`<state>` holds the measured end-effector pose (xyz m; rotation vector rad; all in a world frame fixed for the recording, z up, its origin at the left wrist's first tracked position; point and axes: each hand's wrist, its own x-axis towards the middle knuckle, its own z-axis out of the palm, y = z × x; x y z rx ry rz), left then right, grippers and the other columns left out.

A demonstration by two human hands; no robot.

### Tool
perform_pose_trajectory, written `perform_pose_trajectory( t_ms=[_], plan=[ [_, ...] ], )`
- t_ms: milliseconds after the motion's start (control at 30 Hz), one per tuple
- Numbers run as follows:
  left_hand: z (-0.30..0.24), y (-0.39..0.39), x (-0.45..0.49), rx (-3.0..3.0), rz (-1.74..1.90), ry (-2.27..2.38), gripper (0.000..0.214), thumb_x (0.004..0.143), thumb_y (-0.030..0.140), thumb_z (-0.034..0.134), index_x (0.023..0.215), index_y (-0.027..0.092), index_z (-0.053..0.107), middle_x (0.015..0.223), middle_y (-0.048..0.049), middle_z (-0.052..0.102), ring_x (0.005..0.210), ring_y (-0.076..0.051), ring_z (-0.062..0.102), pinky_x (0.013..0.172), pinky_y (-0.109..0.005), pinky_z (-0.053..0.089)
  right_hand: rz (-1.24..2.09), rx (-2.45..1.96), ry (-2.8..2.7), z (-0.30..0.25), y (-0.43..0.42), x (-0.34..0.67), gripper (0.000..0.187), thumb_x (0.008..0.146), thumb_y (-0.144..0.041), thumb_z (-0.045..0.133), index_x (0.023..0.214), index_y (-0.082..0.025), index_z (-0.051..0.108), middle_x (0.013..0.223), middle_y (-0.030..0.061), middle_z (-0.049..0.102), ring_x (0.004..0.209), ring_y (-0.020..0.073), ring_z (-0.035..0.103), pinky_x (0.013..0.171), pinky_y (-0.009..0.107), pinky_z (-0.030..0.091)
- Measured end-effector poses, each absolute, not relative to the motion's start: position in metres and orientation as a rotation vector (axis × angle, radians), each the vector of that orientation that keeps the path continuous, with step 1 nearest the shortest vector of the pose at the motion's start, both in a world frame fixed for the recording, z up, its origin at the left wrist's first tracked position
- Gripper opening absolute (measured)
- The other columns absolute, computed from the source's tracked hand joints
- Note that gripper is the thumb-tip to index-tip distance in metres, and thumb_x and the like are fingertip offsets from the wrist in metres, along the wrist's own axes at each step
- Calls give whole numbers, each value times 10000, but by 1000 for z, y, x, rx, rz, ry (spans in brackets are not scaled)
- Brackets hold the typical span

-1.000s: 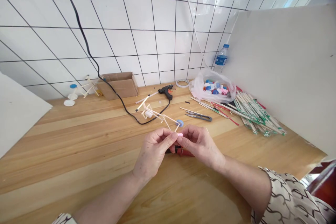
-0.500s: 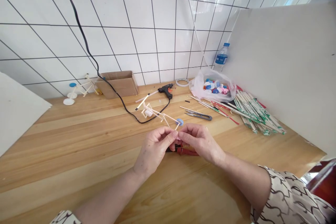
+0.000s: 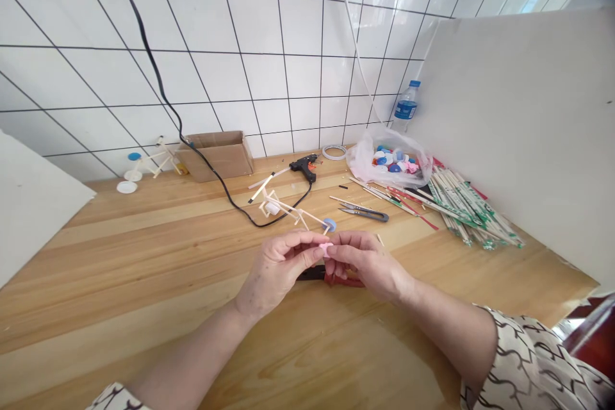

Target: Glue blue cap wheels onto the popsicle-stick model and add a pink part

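Observation:
My left hand (image 3: 276, 269) and my right hand (image 3: 368, 264) meet fingertip to fingertip above the wooden table (image 3: 144, 282). Both pinch a small pink cap (image 3: 327, 248) between them. Just beyond the fingers lies a stick model (image 3: 288, 208) of thin wooden sticks with a blue cap (image 3: 329, 225) at its near end. Under my hands a red-handled tool (image 3: 336, 278) rests on the table, mostly hidden.
A black glue gun (image 3: 303, 166) lies at the back with its cord running up the wall. Small snips (image 3: 365, 212), a bag of coloured caps (image 3: 394, 161), a pile of wrapped chopsticks (image 3: 461, 205), a water bottle (image 3: 404, 107), a cardboard box (image 3: 218, 154) and another stick model (image 3: 148, 166) surround it.
My hands have dropped slightly toward the table and the pink cap shows again between the fingertips. Nothing else moved.

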<state>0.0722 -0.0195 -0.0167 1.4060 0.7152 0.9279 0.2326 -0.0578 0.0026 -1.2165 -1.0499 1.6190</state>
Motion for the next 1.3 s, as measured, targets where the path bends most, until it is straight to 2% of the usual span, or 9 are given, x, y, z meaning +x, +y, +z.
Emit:
perform_pose_trajectory(
  t_ms=[233,467,633,900,1300],
  plan=[
    [-5,-27,72,1713,998,712,100,820,171,567,826,151,665,706,-6,634,648,-119,610,635,-230,507,1731,-1096,-975,-2,-60,232,253,711,-364,678,703,-123,601,584,6,592,473,52,472,466,178,319],
    [-6,-33,77,1597,1011,654,100,846,163,527,804,147,617,648,10,593,595,-115,608,602,-234,505,1766,-929,-896,-6,-63,228,210,737,-312,665,681,-121,598,573,1,574,490,59,466,492,189,325],
    [-5,-31,76,1464,929,576,95,830,179,565,904,154,620,676,-1,623,642,-135,620,639,-263,516,1742,-942,-866,-2,-62,228,235,721,-330,685,650,-129,586,557,-3,578,459,55,439,478,195,314],
    [-4,-30,74,1483,946,580,45,796,149,605,766,149,638,676,-4,612,619,-140,615,619,-274,517,1698,-1008,-896,0,-66,228,232,683,-337,708,654,-133,601,554,-5,583,484,60,454,508,197,336],
    [-7,-22,73,1351,873,526,38,782,171,635,780,141,659,659,-14,657,633,-151,634,650,-297,530,1729,-1011,-917,-2,-62,229,253,719,-355,689,668,-129,588,579,-1,587,475,55,450,498,199,312]
  ],
)
